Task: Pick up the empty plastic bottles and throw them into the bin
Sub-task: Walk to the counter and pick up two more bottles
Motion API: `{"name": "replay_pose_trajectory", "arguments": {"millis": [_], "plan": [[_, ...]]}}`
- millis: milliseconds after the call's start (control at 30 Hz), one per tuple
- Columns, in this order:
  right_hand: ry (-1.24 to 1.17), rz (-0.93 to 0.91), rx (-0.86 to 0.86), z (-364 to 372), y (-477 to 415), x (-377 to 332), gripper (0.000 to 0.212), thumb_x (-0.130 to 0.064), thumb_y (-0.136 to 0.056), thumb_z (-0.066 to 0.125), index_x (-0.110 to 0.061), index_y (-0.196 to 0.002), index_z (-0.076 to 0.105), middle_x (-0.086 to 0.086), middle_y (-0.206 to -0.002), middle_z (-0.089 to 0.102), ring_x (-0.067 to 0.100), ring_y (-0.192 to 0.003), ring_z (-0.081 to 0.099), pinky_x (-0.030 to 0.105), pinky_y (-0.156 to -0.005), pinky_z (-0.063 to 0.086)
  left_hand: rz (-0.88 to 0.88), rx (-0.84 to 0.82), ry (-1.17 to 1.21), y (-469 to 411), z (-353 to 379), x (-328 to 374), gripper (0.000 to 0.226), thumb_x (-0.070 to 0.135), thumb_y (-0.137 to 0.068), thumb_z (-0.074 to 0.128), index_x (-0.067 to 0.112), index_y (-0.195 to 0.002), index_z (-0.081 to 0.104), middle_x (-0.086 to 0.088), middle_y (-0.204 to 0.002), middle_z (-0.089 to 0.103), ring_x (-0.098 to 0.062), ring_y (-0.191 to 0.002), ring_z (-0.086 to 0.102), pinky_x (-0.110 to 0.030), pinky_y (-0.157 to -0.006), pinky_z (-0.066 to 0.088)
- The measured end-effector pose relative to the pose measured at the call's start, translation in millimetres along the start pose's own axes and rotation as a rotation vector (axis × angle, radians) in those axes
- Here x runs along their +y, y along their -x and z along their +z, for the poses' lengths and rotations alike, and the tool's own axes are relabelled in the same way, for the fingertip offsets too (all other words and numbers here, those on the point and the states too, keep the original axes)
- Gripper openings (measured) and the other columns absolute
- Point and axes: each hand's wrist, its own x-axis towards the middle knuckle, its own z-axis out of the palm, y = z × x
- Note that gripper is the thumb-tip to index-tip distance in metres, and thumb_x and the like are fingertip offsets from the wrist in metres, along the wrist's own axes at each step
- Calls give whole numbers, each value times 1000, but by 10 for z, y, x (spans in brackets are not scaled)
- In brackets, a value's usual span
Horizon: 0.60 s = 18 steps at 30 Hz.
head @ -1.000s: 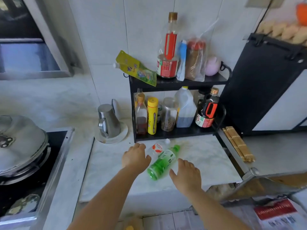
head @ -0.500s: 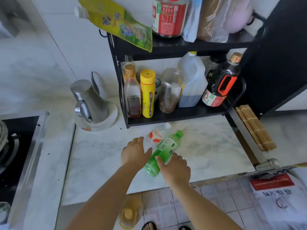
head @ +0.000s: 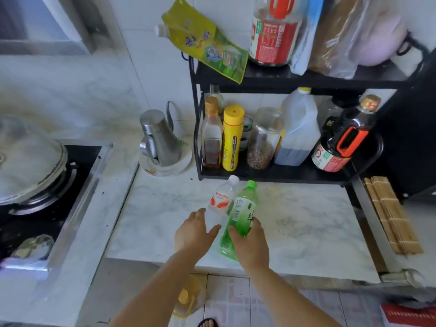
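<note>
Green bottle [head: 240, 215] lay on the marble surface [head: 306, 223] at lower centre of frame, long axis running from lower left to upper right, green cap toward the black rack [head: 271, 173] at upper right, base toward the frame bottom. Clear bottle [head: 220, 199] with red-and-white label lay just left of it, touching, roughly parallel, white cap pointing up-frame near the rack's lower edge.

Right hand [head: 251, 244] was wrapped over the green bottle's lower half, fingers curled on it; base partly hidden under the palm. Left hand [head: 194, 232] sat at the clear bottle's lower end, fingers loosely spread, thumb angled toward the right hand; contact likely, a closed grip not evident. Clear bottle's lower body hard to make out: transparent, partly behind the left hand.

Rack's lower shelf held a yellow canister [head: 232, 138], a glass jar [head: 264, 140], a white jug [head: 297, 128] and a dark sauce bottle [head: 342, 142]. Top-shelf items cut off by the upper frame edge. Steel pot [head: 160, 138] on a white dish stood left of the rack. Lidded pan at left edge blurred, cut off. Bamboo mat [head: 391, 215] at right. Floor tiles and toes visible at the bottom edge; yellowish object there blurred.
</note>
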Motion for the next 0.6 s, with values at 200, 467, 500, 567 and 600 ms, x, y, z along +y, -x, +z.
{"name": "replay_pose_trajectory", "arguments": {"millis": [200,467,500,567,600], "plan": [[77,-309,-84,-277,210,-194,67,-46,-81,64,-18,-136,38,3,-120,53,22,-105,55,34,-80,49,-161,261,197,552,-345,-122,67,58,-82,55,26,-137,35,5,-134,54,-16,-115,57,-37,-87,52],[41,-688,-256,-168,947,-866,66,-48,-80,63,-25,-136,35,-5,-117,52,16,-104,54,32,-80,50,-362,619,311,1633,-995,-610,62,55,-81,61,27,-133,42,5,-132,56,-17,-114,57,-35,-89,50],[44,-740,-287,-132,1073,-980,67,-48,-80,62,-25,-137,34,-4,-118,51,16,-105,53,33,-81,50,-400,661,328,1792,-1081,-685,61,54,-81,61,27,-133,43,4,-131,56,-17,-114,56,-34,-88,49],[53,-852,-348,-32,1345,-1206,68,-48,-80,62,-24,-137,34,-3,-119,51,17,-106,52,35,-83,51,-471,761,340,2136,-1247,-836,60,54,-82,60,27,-133,43,4,-130,58,-19,-113,57,-35,-88,47],[55,-909,-374,27,1494,-1315,69,-47,-80,63,-23,-138,34,-2,-120,51,17,-108,52,36,-84,51,-509,813,337,2317,-1321,-919,60,54,-82,59,27,-134,43,4,-130,58,-20,-112,58,-35,-87,48]]}}
